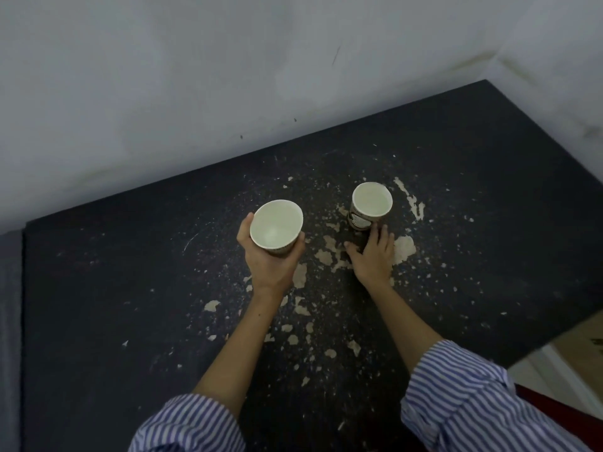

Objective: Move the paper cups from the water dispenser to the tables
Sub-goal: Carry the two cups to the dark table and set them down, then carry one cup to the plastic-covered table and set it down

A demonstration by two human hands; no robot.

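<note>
Left hand [272, 261] is wrapped around the lower wall of a paper cup [276, 228], thumb on the left side, fingers on the right. That cup is tilted toward the camera, so the mouth shows fully: pale inside, no visible contents. Can't tell whether its base touches the table [98, 288] or sits just above it.

Right hand [373, 254] has fingers spread loosely, palm down, gripping nothing. Fingertips [383, 229] are at the base of the second paper cup [370, 207], touching or just short of it, can't tell which.

Second cup stands upright on the table, to the right of the held cup and slightly farther toward the wall [195, 76]. Brown printed band on its outside. Pale inside; the flat sheen near the rim might be liquid, not clear enough to say.

Both cups sit near the middle of the table, apart from each other. Table top is dark and badly worn: pale patches where the coating has flaked off, thickest around the two cups and trailing back toward the person. Table's far edge is against the wall.

Both forearms are bare up to rolled blue-and-white striped sleeves [473, 396], which are at the near edge of the table.
</note>
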